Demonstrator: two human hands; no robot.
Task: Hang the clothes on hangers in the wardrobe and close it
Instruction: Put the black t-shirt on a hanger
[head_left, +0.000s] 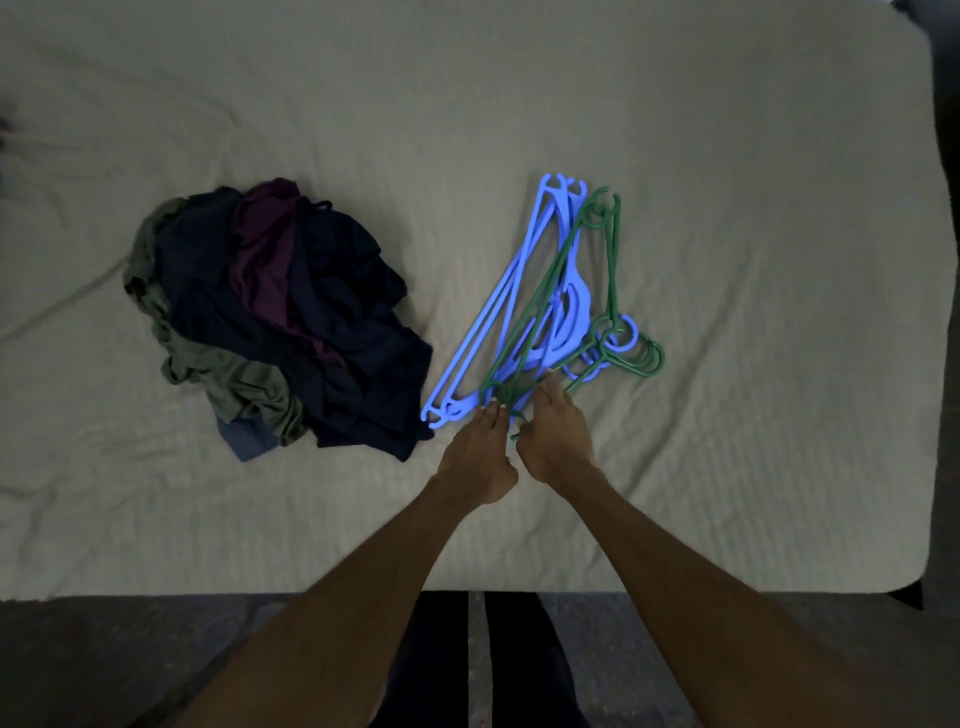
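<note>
A heap of dark clothes (275, 317), navy, purple and olive, lies on the bed's left half. To its right lies a tangle of blue hangers (498, 312) and green hangers (597, 270), hooks pointing right. My left hand (480, 449) and my right hand (556, 431) meet at the near end of the hanger pile. The fingers of both hands curl around the green hangers' near corner. The wardrobe is not in view.
The bed (727, 441) is covered with a beige sheet and fills most of the view. Its near edge runs across the bottom, with dark floor (130, 665) and my legs below it. The bed's right edge is at the far right.
</note>
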